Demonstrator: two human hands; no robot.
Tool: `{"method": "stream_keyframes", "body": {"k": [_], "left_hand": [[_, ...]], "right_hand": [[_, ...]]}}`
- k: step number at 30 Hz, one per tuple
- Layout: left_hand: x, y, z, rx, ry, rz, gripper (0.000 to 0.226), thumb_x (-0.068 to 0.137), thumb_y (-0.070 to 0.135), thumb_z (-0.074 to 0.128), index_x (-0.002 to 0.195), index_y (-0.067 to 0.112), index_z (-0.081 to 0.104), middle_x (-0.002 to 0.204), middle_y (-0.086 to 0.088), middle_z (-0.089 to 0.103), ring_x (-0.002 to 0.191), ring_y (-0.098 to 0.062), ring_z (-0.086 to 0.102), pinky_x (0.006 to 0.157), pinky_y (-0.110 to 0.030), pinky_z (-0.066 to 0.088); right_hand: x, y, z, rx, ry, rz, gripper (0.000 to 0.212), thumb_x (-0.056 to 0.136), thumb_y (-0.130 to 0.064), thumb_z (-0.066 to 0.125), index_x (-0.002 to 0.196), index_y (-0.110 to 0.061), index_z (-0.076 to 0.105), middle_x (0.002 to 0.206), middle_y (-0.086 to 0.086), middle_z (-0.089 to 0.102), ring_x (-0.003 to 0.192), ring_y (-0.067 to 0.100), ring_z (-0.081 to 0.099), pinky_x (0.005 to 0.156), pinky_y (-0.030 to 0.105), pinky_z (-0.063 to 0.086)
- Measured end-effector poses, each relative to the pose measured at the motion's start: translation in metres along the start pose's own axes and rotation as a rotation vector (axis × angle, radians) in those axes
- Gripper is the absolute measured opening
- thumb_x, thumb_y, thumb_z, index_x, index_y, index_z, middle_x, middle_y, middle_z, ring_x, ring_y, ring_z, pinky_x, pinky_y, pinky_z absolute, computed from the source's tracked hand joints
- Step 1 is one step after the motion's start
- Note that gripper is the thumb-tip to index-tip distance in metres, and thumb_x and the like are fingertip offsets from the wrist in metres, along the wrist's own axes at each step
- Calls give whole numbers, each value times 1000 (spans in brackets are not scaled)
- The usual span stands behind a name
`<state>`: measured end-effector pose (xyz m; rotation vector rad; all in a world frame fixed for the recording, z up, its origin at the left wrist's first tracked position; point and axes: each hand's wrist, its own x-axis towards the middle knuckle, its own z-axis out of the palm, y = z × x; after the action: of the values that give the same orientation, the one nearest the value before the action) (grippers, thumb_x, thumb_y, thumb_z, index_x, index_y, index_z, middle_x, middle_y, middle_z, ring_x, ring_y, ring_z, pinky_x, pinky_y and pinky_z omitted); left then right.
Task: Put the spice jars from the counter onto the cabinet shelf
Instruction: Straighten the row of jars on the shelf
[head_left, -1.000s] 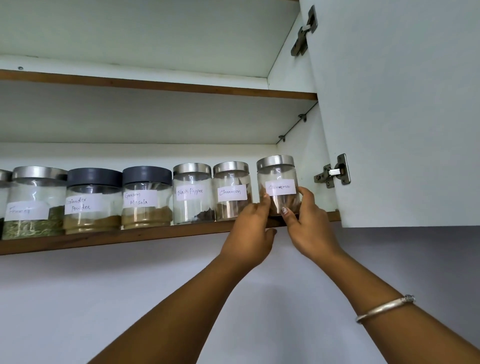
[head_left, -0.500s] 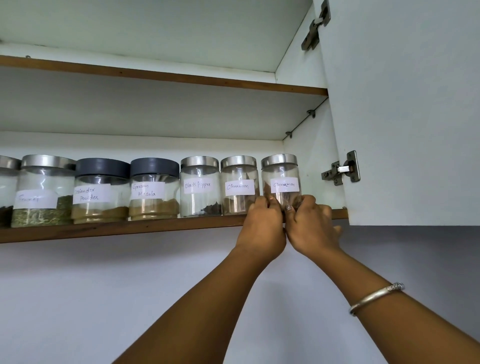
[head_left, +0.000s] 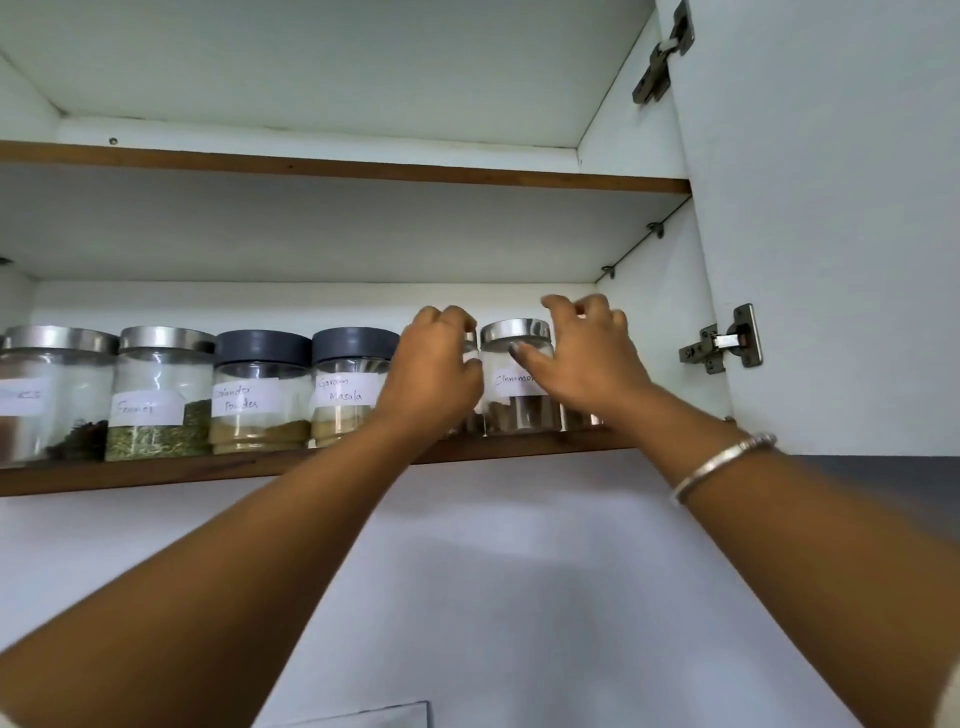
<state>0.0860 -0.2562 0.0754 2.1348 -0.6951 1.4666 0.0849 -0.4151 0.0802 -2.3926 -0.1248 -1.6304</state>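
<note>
A row of labelled glass spice jars stands on the lower cabinet shelf (head_left: 156, 470): one jar at the far left (head_left: 47, 395), fennel (head_left: 156, 395), coriander powder (head_left: 257, 395), garam masala (head_left: 343, 384) and a steel-lidded cinnamon jar (head_left: 511, 384). My left hand (head_left: 436, 374) curls over the black pepper jar, hiding nearly all of it. My right hand (head_left: 587, 358) covers the rightmost jar, with its fingers bent over the lid and its thumb across the front of the cinnamon jar.
The open cabinet door (head_left: 831, 208) hangs at the right on a metal hinge (head_left: 727, 338) close to my right wrist. An upper shelf (head_left: 311, 169) runs above the jars. White wall (head_left: 467, 571) lies below the shelf.
Both hands left the bottom of the rightmost jar and rose to lid height. My left hand shifted left onto the black pepper jar. The view moved closer and lower.
</note>
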Motion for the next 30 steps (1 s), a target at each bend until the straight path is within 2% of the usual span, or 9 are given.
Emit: {"method": "stream_keyframes", "body": {"k": [6,11,14,18,21,23,25,27,30], "left_hand": [[5,-23,-10,254,-35,79,61,84,3,52,142,11,34,135,-11,45,126,-30,33,99,-37,34],[14,-29,-10,416,-122,103,68,85,9,53,146,14,24,145,-9,39,137,-28,23,106,-42,29],[15,-33,-6,472,-159,156,70,86,9,53,147,13,20,149,-11,33,140,-30,19,109,-42,27],[14,-37,-6,428,-189,162,70,87,3,50,148,13,18,153,-12,26,140,-30,20,111,-40,26],[15,-39,-8,380,-223,153,71,87,-1,47,149,14,16,155,-11,21,142,-28,17,113,-40,23],[15,-39,-11,351,-245,157,71,87,-2,45,149,14,14,156,-10,18,144,-27,13,116,-38,19],[14,-40,-16,325,-242,167,72,87,-3,45,149,15,14,157,-9,17,145,-25,11,116,-36,15],[12,-43,-24,317,-216,182,73,86,-5,47,149,15,15,156,-8,19,145,-25,10,116,-35,15],[10,-53,-40,354,-178,187,74,85,-7,47,149,14,17,155,-9,21,145,-25,11,116,-36,15]], "right_hand": [[28,-30,10,-173,-130,-72,55,88,-56,48,136,-31,43,137,14,33,123,37,34,95,45,41],[28,-31,17,-175,-180,-25,49,87,-50,55,131,-31,46,128,15,44,117,37,42,94,41,37],[30,-34,16,-157,-181,-45,41,88,-38,56,127,-26,50,120,15,53,112,32,48,92,39,38],[29,-36,14,-83,-208,3,40,88,-25,57,126,-22,47,119,17,49,88,31,53,74,33,39],[28,-38,14,-55,-198,54,40,88,-20,56,127,-21,45,124,17,38,61,22,42,65,31,37],[26,-38,14,-55,-194,64,41,88,-19,56,128,-21,45,125,17,38,68,25,46,66,32,38],[22,-39,14,-87,-180,57,44,88,-21,56,130,-20,43,125,18,43,95,34,51,74,35,42],[19,-43,14,-145,-121,49,49,87,-24,57,132,-19,40,127,20,45,116,37,42,87,42,42],[15,-55,13,-161,-39,23,56,85,-30,60,133,-16,36,133,20,41,123,36,36,91,44,40]]}}
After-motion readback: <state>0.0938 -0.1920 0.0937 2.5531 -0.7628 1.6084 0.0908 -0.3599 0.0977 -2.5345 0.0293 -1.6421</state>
